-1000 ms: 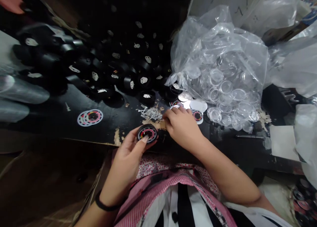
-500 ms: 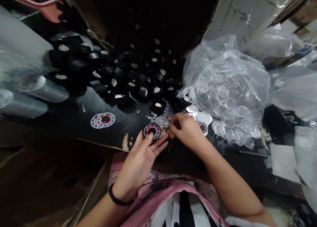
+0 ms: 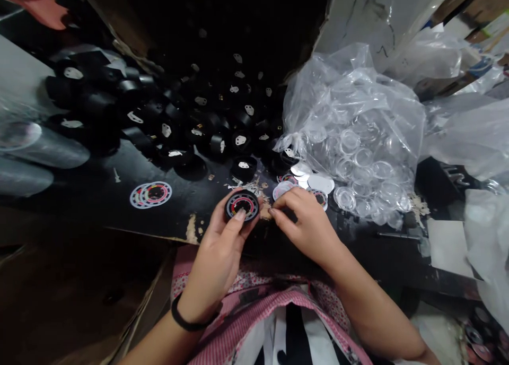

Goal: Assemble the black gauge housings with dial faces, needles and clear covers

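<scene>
My left hand [image 3: 219, 244] is closed around a round black gauge [image 3: 247, 199], dial side up, with the thumb pressed on the dial. The dial has a grey scale ring and red marks. Just right of the gauge is my right hand [image 3: 308, 223], thumb and forefinger pinched together. Whatever sits between those fingertips is too small to make out. Beyond the hands lie a heap of small white pointers [image 3: 251, 186] and a black gauge housing [image 3: 243, 170]. Round plates and dials [image 3: 320, 183] are stacked by my right knuckles.
Overlapping printed dial discs [image 3: 157, 194] lie on the black table [image 3: 159, 219] at left. Many black housings [image 3: 137, 115] crowd the back. A plastic bag [image 3: 353, 100] spills clear round covers [image 3: 363, 182] at right, near a dark rod [image 3: 397, 236] and white paper [image 3: 449, 245].
The left fingers, stretched out before, have curled around the gauge. My right hand has shifted slightly away from the pointer heap, still pinched. The whole view has moved a little.
</scene>
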A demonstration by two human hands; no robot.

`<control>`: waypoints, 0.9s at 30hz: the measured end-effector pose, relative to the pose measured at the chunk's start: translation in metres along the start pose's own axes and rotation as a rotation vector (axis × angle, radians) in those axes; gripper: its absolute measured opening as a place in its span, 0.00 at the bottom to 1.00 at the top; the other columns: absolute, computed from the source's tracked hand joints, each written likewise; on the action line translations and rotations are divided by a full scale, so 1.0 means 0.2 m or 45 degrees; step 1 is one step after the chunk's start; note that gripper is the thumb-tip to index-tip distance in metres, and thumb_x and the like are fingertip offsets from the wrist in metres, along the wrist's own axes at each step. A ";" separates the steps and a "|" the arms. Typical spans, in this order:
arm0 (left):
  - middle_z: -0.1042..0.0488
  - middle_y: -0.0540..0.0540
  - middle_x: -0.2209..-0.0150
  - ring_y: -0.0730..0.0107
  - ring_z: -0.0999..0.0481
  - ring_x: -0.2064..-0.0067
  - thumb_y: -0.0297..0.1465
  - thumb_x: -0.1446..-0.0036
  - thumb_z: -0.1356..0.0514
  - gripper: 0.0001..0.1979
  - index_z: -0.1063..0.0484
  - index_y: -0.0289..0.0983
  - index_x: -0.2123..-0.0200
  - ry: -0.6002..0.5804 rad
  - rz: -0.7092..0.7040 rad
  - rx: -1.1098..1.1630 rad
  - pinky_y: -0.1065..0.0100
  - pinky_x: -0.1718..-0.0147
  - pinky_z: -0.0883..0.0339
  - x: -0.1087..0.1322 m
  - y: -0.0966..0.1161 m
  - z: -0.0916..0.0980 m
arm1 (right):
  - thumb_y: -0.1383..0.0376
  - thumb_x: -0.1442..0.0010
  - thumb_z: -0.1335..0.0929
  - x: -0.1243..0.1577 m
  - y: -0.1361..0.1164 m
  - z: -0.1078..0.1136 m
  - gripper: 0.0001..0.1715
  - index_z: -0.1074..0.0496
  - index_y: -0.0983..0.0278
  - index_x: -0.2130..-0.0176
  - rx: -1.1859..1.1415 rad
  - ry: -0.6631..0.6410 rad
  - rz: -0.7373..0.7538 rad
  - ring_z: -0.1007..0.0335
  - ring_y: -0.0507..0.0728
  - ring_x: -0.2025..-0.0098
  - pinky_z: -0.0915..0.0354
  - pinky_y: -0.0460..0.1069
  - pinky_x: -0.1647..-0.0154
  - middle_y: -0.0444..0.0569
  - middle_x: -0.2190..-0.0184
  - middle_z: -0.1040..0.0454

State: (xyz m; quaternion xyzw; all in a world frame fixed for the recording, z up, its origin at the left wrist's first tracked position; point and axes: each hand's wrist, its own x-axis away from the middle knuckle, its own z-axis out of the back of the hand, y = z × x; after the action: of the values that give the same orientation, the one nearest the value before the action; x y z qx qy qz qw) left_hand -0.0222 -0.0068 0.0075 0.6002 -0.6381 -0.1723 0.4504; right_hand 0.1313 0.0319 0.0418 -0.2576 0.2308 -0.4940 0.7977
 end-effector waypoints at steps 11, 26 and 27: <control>0.23 0.49 0.49 0.61 0.26 0.43 0.36 0.43 0.35 0.16 0.27 0.46 0.50 -0.094 0.072 -0.234 0.62 0.42 0.34 0.02 -0.08 -0.05 | 0.66 0.34 0.35 0.04 -0.07 0.03 0.08 0.31 0.64 0.66 -0.061 -0.054 -0.180 0.34 0.54 0.63 0.42 0.51 0.59 0.46 0.66 0.28; 0.20 0.49 0.57 0.62 0.21 0.53 0.32 0.46 0.33 0.12 0.25 0.43 0.57 -0.066 -0.185 -0.650 0.66 0.50 0.30 0.07 0.02 -0.04 | 0.68 0.34 0.35 0.11 -0.11 0.02 0.12 0.36 0.63 0.70 -0.126 -0.011 -0.213 0.36 0.53 0.66 0.43 0.48 0.63 0.44 0.71 0.30; 0.20 0.49 0.57 0.61 0.21 0.53 0.33 0.47 0.33 0.12 0.24 0.43 0.57 -0.063 -0.189 -0.669 0.65 0.50 0.30 0.07 0.02 -0.04 | 0.68 0.34 0.34 0.10 -0.11 0.01 0.12 0.36 0.63 0.71 -0.143 -0.009 -0.223 0.36 0.52 0.67 0.43 0.48 0.63 0.44 0.71 0.30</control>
State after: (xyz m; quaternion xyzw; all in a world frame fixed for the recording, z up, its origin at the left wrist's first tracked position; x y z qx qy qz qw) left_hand -0.0174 -0.0163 0.0199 0.5034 -0.5367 -0.3791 0.5611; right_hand 0.1256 0.0050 0.0549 -0.3228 0.2319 -0.5470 0.7367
